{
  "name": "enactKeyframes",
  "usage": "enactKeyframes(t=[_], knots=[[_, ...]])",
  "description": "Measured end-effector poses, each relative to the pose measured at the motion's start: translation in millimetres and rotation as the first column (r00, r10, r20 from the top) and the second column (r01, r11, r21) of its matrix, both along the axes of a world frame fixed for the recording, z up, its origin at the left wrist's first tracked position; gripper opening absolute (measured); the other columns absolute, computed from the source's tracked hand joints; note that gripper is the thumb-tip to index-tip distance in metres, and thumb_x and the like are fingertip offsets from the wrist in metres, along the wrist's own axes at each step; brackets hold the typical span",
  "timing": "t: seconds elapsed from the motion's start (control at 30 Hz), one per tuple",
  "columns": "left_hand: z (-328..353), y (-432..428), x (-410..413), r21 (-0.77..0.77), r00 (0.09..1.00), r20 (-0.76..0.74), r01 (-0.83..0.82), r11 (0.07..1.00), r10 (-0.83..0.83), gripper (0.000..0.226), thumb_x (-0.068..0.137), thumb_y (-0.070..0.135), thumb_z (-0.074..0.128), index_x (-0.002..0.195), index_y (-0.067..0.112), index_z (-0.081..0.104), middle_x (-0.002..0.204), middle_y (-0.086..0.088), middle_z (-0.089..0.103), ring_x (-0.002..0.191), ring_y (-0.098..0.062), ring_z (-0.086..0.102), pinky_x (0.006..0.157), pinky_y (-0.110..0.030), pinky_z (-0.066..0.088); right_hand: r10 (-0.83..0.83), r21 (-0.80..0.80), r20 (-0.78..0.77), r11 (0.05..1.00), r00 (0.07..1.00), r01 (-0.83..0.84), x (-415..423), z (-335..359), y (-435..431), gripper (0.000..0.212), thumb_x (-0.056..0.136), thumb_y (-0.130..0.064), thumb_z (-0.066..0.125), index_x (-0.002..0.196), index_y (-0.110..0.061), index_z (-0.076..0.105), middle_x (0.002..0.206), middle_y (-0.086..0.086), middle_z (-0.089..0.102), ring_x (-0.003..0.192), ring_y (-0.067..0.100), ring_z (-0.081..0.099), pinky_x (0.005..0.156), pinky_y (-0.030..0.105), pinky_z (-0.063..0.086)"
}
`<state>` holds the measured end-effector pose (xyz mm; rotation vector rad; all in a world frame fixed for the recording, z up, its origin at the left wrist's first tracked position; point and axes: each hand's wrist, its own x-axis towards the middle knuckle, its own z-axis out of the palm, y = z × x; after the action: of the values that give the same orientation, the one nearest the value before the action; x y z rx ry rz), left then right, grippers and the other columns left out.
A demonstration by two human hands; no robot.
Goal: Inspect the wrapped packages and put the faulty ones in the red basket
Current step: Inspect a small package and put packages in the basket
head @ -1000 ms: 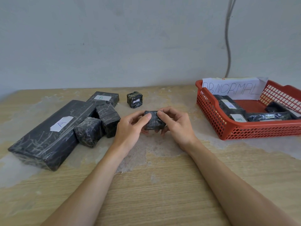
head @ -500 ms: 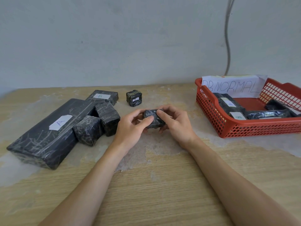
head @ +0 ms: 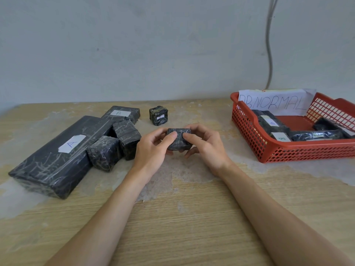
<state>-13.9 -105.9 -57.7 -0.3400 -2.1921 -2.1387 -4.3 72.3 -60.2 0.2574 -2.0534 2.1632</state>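
A small black wrapped package [head: 179, 140] is held just above the table centre between my left hand [head: 153, 148] and my right hand [head: 205, 146], thumbs on top, fingers under it. The red basket [head: 299, 152] stands at the right with a paper sign reading "ABNORMAL" and several black packages inside, two showing a "B" label. On the left lie a long package labelled "A" [head: 57, 156], a flat one labelled "B" [head: 121, 113], two blocky ones [head: 104, 152] [head: 127, 138], and a small cube [head: 158, 115] behind my hands.
A worn wooden table [head: 182, 217] with pale scuffed patches runs to a grey wall. A grey cable [head: 269, 45] hangs down the wall behind the basket.
The package has turned in my fingers and now sits flatter, its top face toward me. Both hands have stayed in place over the table centre.
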Motion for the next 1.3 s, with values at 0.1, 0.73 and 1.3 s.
enactKeyframes(t=[0.1, 0.73, 1.3], knots=[[-1.4, -0.7, -1.4, -0.052, 0.993, -0.015, 0.112, 0.992, -0.113, 0.034, 0.094, 0.052, 0.07, 0.121, 0.033, 0.076, 0.124, -0.002, 0.075, 0.118, -0.022, 0.071, 0.106, -0.045, 0.056, -0.033, -0.025, 0.02, 0.999, 0.999, 0.034, -1.6, 0.6, -0.3, 0.009, 0.104, -0.006, 0.064, 0.106, -0.005, 0.073, 0.09, 0.014, 0.076, 0.065, 0.029, 0.072, 0.054, 0.034, 0.059], [1.1, 3.0, 1.6, 0.07, 0.998, -0.047, 0.04, 0.997, -0.036, 0.022, 0.104, 0.013, 0.067, 0.123, 0.017, 0.077, 0.112, -0.006, 0.081, 0.108, -0.023, 0.077, 0.097, -0.043, 0.063, 0.006, 0.131, -0.067, 0.991, 0.998, 0.003, -0.3, -2.8, 4.5, 0.02, 0.101, -0.021, 0.071, 0.12, -0.016, 0.073, 0.095, 0.019, 0.076, 0.069, 0.027, 0.068, 0.056, 0.038, 0.058], [1.8, 0.7, 1.6, 0.066, 1.0, -0.024, -0.009, 0.998, 0.01, 0.013, 0.1, 0.017, 0.072, 0.108, 0.022, 0.082, 0.101, -0.004, 0.081, 0.102, -0.024, 0.078, 0.096, -0.053, 0.063, -0.015, 0.187, -0.088, 0.982, 0.996, 0.032, 1.6, -2.2, 1.8, 0.021, 0.102, -0.021, 0.07, 0.12, -0.014, 0.076, 0.101, 0.006, 0.08, 0.071, 0.03, 0.074, 0.054, 0.038, 0.057]])
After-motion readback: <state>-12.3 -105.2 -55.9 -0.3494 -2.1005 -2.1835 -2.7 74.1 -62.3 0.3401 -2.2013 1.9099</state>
